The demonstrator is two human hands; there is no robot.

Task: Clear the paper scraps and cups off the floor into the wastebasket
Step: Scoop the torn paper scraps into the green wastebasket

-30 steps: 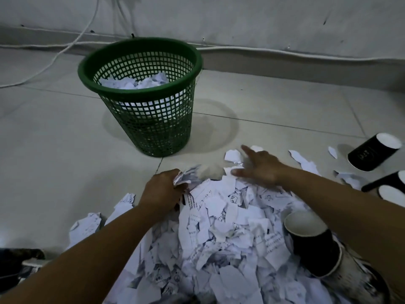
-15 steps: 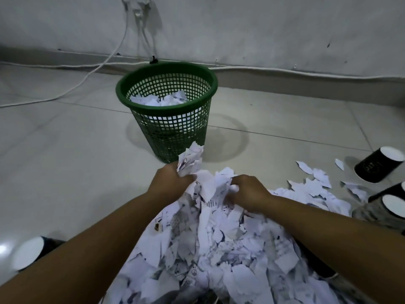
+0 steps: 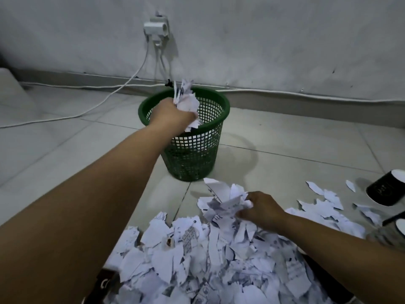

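Note:
A green mesh wastebasket (image 3: 217, 110) stands on the tiled floor near the wall. My left hand (image 3: 172, 116) is over its near rim and grips a bunch of white paper scraps (image 3: 186, 99). A big pile of torn paper scraps (image 3: 208, 260) covers the floor in front of me. My right hand (image 3: 260, 208) is at the pile's far edge and holds a crumpled clump of scraps (image 3: 223, 205). A black paper cup (image 3: 388, 187) lies on its side at the right; another cup's white rim (image 3: 400, 224) shows at the right edge.
White cables (image 3: 122, 88) run from a wall socket (image 3: 156, 27) down along the floor to the left. Loose scraps (image 3: 324, 200) lie scattered right of the pile. A dark object (image 3: 103, 284) pokes out at the pile's left bottom edge.
My left hand has lifted a handful of scraps off the pile and carried it over the wastebasket. My right hand stayed at the pile, holding scraps. The view tilted up.

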